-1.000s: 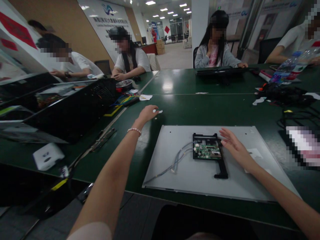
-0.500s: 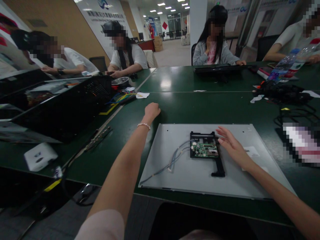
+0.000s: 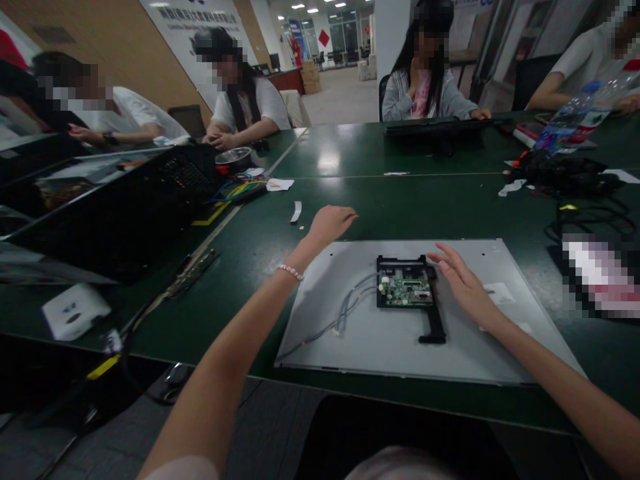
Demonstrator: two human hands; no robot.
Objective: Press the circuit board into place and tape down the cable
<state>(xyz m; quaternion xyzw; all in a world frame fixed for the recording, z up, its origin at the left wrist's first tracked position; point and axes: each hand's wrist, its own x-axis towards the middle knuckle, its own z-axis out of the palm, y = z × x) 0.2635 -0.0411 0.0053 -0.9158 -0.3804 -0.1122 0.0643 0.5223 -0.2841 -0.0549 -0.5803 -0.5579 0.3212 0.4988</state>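
Just past the far left edge of a grey metal panel [image 3: 350, 347], my left hand [image 3: 333, 223] hovers with its fingertips pinched together. Something tiny may be between them, too small to name. My right hand [image 3: 463, 283] is open over the panel, its fingers beside the right side of a black plastic bracket [image 3: 433, 327]. A green circuit board [image 3: 405, 293] sits in that bracket, flat on the panel. Thin grey cables [image 3: 345, 308] run from the board's left side to the panel's near left corner. A white strip [image 3: 297, 212] lies on the table left of my left hand.
A black computer case [image 3: 115, 213] stands open at the left, with a white box [image 3: 75, 311] and a black cable nearby. On the right are a phone [image 3: 600, 277], tangled black cables [image 3: 570, 177] and plastic bottles [image 3: 567, 127]. Several people sit around the green table [image 3: 330, 193].
My left hand has moved right, toward the panel, from a fist-like pose to a pinch. The white strip it covered now shows. My right hand stays almost still. The view has shifted slightly.
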